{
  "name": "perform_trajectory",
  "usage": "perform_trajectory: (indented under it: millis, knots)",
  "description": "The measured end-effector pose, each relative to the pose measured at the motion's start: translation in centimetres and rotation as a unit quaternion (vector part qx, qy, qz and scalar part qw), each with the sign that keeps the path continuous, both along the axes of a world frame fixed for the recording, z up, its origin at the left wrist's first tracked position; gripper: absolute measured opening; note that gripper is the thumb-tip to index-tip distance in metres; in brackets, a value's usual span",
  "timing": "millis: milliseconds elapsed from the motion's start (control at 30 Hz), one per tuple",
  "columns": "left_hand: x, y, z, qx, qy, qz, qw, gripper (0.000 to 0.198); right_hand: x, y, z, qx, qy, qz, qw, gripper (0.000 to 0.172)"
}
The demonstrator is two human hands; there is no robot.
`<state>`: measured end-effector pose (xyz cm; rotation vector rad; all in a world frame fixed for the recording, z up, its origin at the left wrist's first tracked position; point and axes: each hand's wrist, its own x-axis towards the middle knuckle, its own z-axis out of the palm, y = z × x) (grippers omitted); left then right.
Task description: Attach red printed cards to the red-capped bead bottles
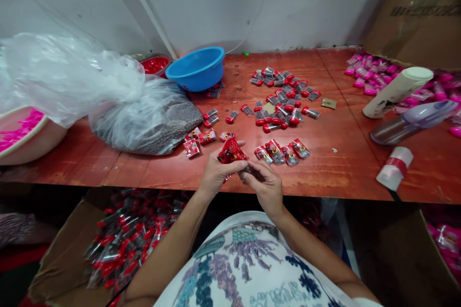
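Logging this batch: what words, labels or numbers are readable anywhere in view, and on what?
Nothing is legible.
Dark print on the cardboard box: too blurred.
Round mark on the red packet: unreadable.
Dark print on the white bottle: too small.
Lettering on the shirt: too blurred.

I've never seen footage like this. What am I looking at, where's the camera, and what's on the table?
No machine here: these are a person's two bare hands, filmed by one camera worn on the head, looking forward and down. The left hand and right hand together hold a red packet at the table edge. On it lie a row of similar packets, a heap of red-capped vials, a blue bowl and a clear bag of dark bits.
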<state>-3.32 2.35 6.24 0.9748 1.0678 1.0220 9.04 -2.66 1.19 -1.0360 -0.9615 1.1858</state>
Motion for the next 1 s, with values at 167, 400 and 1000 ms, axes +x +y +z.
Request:
perform_trajectory:
  millis: [167,400,1000]
  knots:
    - [0.1,0.0,-0.3,0.003,0.002,0.001,1.000,0.052,0.2,0.2,0.6,-0.067,0.095,0.040,0.992,0.024]
    - [-1.2,0.5,-1.2,-0.041,-0.087,-0.029,0.995,0.053,0.5,0.8,1.1,-0.088,0.158,0.079,0.980,0.028]
    - [0.1,-1.3,-1.9,-0.090,-0.136,-0.044,0.986,0.069,0.0,0.1,1.5,-0.073,0.189,0.062,0.977,0.024]
